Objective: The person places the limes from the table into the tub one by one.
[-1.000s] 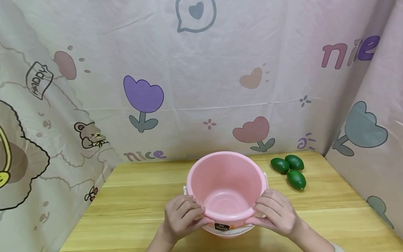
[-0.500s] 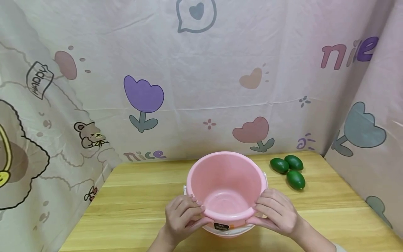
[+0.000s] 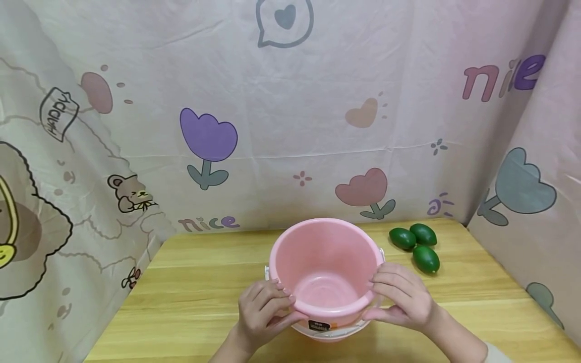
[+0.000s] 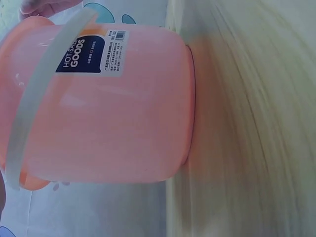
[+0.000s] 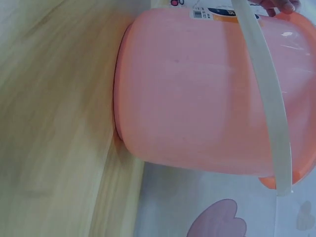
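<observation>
Lower centre, left hand (image 3: 265, 310) and right hand (image 3: 403, 297) pinch the rim (image 3: 328, 311), likely the surest hold; the bucket (image 4: 108, 123) looks light, stiff.

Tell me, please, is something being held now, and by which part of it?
The bucket, by its rim: the left grip pinches it at near left; the right grip is at near right, its hold unclear.

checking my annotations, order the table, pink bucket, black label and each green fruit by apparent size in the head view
1. Table
2. Pink bucket
3. Green fruits: all three look alike, so unranked among themselves
4. Black label
</observation>
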The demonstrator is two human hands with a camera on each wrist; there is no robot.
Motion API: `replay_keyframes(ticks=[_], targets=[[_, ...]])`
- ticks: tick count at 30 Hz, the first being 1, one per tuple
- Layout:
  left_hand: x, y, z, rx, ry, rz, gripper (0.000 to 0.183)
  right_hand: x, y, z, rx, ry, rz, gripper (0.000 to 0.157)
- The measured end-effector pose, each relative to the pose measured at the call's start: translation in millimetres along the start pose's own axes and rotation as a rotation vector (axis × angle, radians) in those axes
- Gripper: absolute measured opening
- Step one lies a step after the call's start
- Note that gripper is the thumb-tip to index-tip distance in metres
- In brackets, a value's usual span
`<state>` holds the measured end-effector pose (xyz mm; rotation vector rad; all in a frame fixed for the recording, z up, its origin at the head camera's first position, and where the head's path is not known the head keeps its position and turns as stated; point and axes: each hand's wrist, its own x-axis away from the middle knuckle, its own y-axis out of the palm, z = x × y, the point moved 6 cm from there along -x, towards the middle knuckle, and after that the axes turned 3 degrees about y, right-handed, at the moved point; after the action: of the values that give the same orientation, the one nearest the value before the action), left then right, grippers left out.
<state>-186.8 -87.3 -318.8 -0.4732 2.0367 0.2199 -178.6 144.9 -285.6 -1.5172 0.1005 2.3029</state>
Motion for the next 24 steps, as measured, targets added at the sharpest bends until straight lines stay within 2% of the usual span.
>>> replay_keyframes(ticks=[10, 24], targets=[[4.1, 0.0, 0.4, 0.006, -0.005, -0.006, 0.036, -3, 0.0, 8, 0.010, 0.004, -0.018, 0.044], [2.0, 1.2, -1.1, -0.002, 0.015, -0.007, 0.036, 1, -4.4, 16, 0.002, 0.000, -0.037, 0.040]])
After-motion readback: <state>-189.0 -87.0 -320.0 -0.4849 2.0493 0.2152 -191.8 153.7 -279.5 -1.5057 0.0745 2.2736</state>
